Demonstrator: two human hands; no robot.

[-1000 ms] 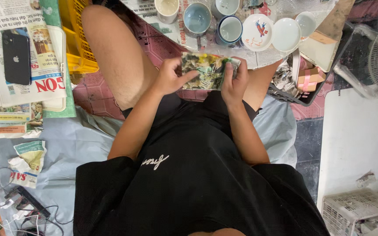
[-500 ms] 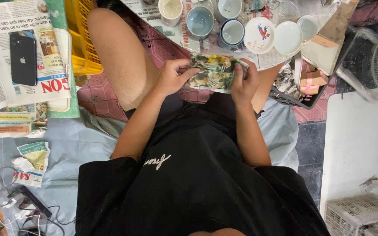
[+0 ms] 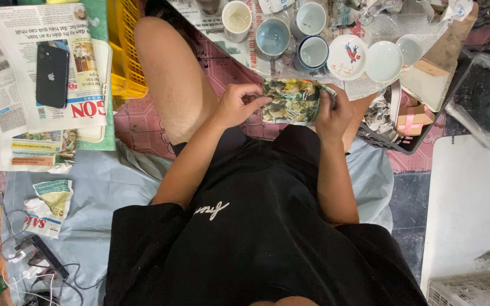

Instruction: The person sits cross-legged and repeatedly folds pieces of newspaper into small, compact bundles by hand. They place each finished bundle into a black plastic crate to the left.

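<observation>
Newspapers (image 3: 29,85) cover much of the floor, over pink patterned tiles and a pale blue sheet, seen from the head camera looking down a black shirt and bare legs. Held just above the lap is a colourful printed paper bundle (image 3: 293,101), gripped from both sides. To one side, the left hand (image 3: 239,105) has its fingers curled and pinched onto the bundle's edge; opposite it, the right hand (image 3: 333,113) is closed around the other edge, fingers wrapped behind it. Just beyond the bundle, several ceramic cups (image 3: 272,37) and small white dishes (image 3: 347,56) stand on newspaper. A black phone (image 3: 52,75) lies on the newspapers well apart, beside a yellow crate (image 3: 123,51).
</observation>
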